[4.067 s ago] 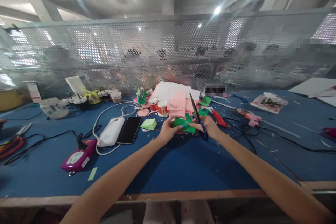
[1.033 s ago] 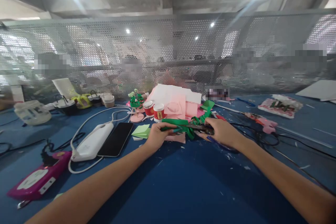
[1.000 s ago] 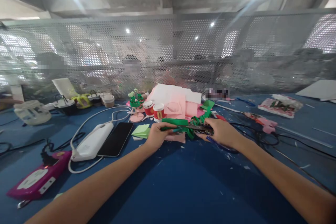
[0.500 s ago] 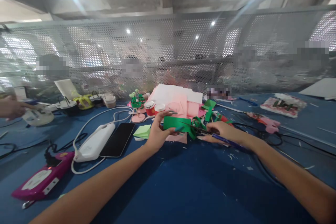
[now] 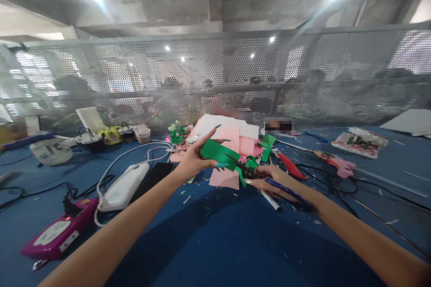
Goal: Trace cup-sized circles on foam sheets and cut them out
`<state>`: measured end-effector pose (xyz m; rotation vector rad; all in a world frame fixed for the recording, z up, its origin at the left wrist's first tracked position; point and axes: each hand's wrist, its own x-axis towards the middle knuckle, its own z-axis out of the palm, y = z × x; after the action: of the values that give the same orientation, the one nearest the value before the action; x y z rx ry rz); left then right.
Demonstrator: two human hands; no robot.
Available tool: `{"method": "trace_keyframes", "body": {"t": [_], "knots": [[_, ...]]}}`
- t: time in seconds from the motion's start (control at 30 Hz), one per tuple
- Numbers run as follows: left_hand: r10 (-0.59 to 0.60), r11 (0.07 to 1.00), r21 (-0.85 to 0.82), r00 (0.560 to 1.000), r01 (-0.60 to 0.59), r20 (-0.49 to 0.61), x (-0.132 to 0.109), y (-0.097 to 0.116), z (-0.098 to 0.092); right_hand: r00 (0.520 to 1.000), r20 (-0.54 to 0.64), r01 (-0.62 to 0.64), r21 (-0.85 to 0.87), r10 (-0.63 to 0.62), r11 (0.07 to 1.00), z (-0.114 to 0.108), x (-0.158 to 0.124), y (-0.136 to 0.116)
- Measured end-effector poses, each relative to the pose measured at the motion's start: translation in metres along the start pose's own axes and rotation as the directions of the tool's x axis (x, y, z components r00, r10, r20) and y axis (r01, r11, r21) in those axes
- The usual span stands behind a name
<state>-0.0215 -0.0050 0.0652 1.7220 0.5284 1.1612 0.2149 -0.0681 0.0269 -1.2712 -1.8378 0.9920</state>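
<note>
My left hand (image 5: 192,161) pinches a green paper strip (image 5: 218,153) between thumb and fingers, with some fingers spread behind it. In my right hand (image 5: 271,177) is a pair of scissors, its blue handle (image 5: 286,192) lying along the wrist. The dark scissor blades (image 5: 247,170) point left and overlap the strip's right part; I cannot tell whether they are cutting it. Curled green paper scraps (image 5: 251,162) lie just behind the right hand. Beneath the strip is a pink paper sheet (image 5: 224,179). A white rod (image 5: 271,201) shows below my right hand.
To the left are a white power bank (image 5: 124,188), a black phone (image 5: 153,179) and a magenta power strip (image 5: 62,228). Small green flowers (image 5: 177,132) stand behind the left hand. On the right sit a pink glue gun (image 5: 343,166) and cables. A perforated screen (image 5: 215,67) closes the back.
The green strip has tilted, its right end lower, and my left hand has shifted left. My right hand with the scissors is a little lower. Another person's hand at far left has gone from view.
</note>
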Motion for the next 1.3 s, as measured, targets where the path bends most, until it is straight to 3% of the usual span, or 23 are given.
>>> {"method": "trace_keyframes", "body": {"t": [0.23, 0.47, 0.67, 0.83, 1.13, 1.3], "knots": [[0.009, 0.991, -0.137, 1.000, -0.011, -0.020, -0.001, -0.012, 0.006, 0.996, -0.083, 0.038, 0.016, -0.037, 0.999, 0.006, 0.001, 0.001], [0.102, 0.994, -0.025, 0.969, -0.110, -0.223, 0.000, -0.015, 0.026, 0.979, -0.201, 0.056, 0.074, -0.040, 0.996, 0.014, 0.003, 0.005], [-0.075, 0.997, -0.020, 0.939, 0.073, -0.336, -0.006, -0.006, 0.033, 0.972, -0.211, 0.098, -0.057, -0.108, 0.994, 0.022, 0.000, 0.005], [-0.088, 0.996, -0.020, 0.926, 0.087, -0.366, -0.008, -0.006, 0.034, 0.955, -0.270, 0.082, -0.156, -0.122, 0.984, 0.028, 0.002, 0.005], [-0.020, 0.978, 0.187, 0.926, 0.097, -0.377, -0.015, -0.003, 0.054, 0.932, -0.336, 0.078, -0.176, -0.134, 0.981, 0.032, -0.002, -0.004], [0.185, 0.900, 0.436, 0.897, 0.011, -0.403, -0.002, -0.002, 0.066, 0.914, -0.396, 0.055, -0.109, -0.094, 0.993, 0.030, -0.002, -0.007]]}}
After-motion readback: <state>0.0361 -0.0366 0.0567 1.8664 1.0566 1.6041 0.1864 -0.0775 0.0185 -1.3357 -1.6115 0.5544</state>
